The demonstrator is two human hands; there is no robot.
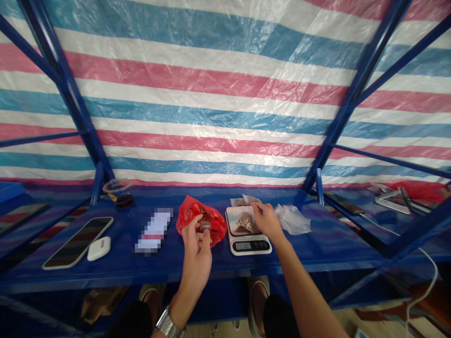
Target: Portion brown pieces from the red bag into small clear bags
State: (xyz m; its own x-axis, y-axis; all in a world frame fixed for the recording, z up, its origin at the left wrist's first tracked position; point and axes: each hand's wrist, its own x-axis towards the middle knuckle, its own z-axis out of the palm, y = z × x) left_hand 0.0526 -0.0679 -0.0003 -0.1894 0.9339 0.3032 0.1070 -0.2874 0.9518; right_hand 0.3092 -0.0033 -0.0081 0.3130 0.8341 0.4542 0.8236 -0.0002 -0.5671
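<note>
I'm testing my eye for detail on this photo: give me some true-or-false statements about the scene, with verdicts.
The right hand reaches over a white digital kitchen scale. True.

The left hand holds a small item in front of a red plastic bag. True.

The scale's pan holds nothing. False: a small clear bag of brown pieces lies on it.

A wristwatch is on the right wrist. False: the metal wristwatch is on the left wrist.

A white case lies beside a smartphone. True.
</note>
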